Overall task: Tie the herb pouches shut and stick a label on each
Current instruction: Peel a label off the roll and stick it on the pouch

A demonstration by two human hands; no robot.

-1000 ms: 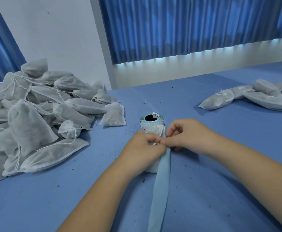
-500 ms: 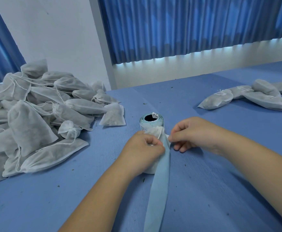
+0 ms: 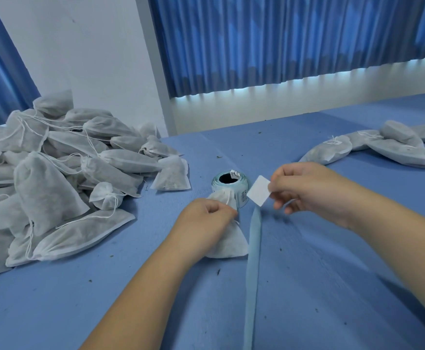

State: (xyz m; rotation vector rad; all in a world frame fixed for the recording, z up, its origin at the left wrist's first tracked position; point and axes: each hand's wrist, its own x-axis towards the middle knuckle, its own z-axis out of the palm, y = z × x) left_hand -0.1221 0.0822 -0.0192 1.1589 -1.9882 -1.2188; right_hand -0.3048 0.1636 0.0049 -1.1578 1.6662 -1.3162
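**At table centre: label off the roll, not yet on the pouch**

Nearest the camera, the blue backing strip (image 3: 254,248) trails across the blue table (image 3: 320,286) from the label roll (image 3: 227,183). Just left of it lies the pouch being worked (image 3: 229,245), body flat on the table, neck pointing at the roll.

Change: half a second ago both hands were bunched together at the pouch neck, right by the roll. Now the right hand (image 3: 307,190) has pulled away to the right and up with a white square label (image 3: 258,190). So the peel looks done; sticking is the step left for this pouch.

Left hand (image 3: 206,218): fingers curled, still clamped on the gathered neck, pinning the pouch. The drawstring shows at the neck; whether it is knotted I cannot tell.

Right hand: thumb and forefinger pinch one corner of the label, other fingers loosely curled below. The label hangs in the air just right of the roll, clear of the pouch; its blank face is to the camera.

Further back: a big heap of unlabelled pouches (image 3: 54,173) far left, and a small group of labelled pouches (image 3: 383,147) far right. Blue curtains (image 3: 282,41) hang behind.
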